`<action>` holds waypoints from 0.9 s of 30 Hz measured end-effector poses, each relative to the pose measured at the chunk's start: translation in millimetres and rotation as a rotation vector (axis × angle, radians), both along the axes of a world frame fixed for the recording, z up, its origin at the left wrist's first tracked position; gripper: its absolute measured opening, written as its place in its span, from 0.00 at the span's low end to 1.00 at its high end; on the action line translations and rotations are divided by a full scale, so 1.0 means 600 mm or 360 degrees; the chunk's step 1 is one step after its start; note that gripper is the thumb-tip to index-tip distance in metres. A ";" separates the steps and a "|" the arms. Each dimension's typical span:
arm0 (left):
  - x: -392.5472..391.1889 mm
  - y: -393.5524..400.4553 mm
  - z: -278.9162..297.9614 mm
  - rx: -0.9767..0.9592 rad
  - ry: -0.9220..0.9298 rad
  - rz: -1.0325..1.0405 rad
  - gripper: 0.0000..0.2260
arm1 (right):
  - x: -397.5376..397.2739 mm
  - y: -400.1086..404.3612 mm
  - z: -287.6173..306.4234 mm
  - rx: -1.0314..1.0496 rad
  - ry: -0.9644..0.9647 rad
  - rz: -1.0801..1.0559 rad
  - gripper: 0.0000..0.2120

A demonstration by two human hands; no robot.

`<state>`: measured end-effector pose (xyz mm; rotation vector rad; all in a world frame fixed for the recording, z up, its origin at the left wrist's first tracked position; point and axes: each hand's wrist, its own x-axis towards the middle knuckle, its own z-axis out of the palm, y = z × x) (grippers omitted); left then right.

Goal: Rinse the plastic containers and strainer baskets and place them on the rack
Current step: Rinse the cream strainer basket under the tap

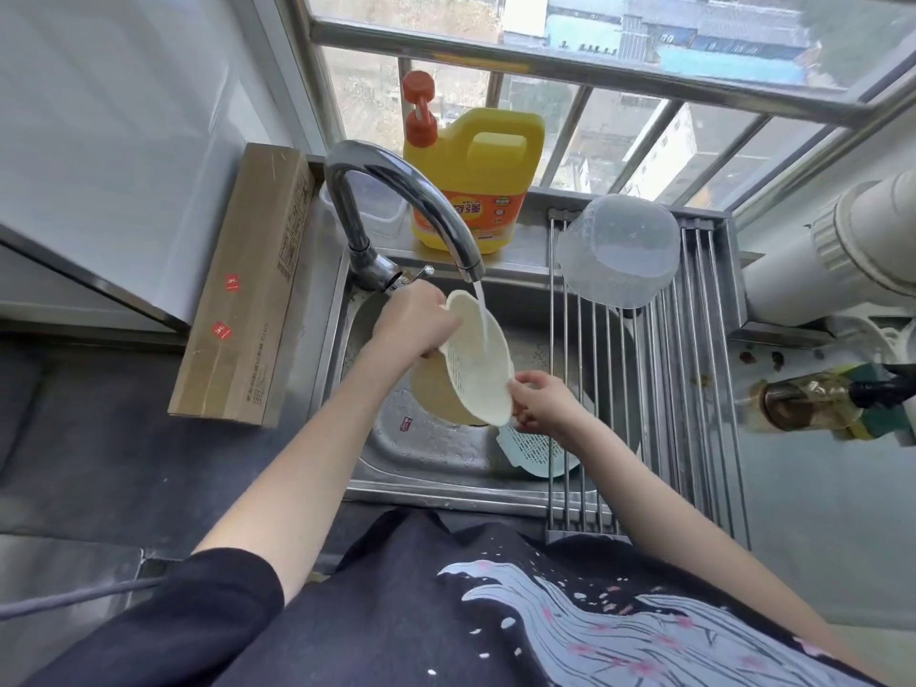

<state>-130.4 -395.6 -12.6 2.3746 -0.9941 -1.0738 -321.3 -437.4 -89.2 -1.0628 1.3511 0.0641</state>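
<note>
Cream strainer basket sits tilted under the faucet stream, left hand gripping its 11 o'clock rim, right hand pinching 5 o'clock. Best to rotate it slowly so water reaches every perforation.

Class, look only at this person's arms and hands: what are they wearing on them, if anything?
Both hands are bare: no gloves, rings or watch show on the left hand or the right hand. The forearms are uncovered. A short black sleeve covers the left upper arm, part of a black shirt printed with pale waves and pink blossoms.
</note>
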 end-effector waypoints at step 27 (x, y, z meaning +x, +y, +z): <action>-0.024 0.018 -0.095 -0.0395 0.0491 0.0322 0.10 | -0.018 -0.091 0.130 -0.1559 -0.0159 0.0208 0.05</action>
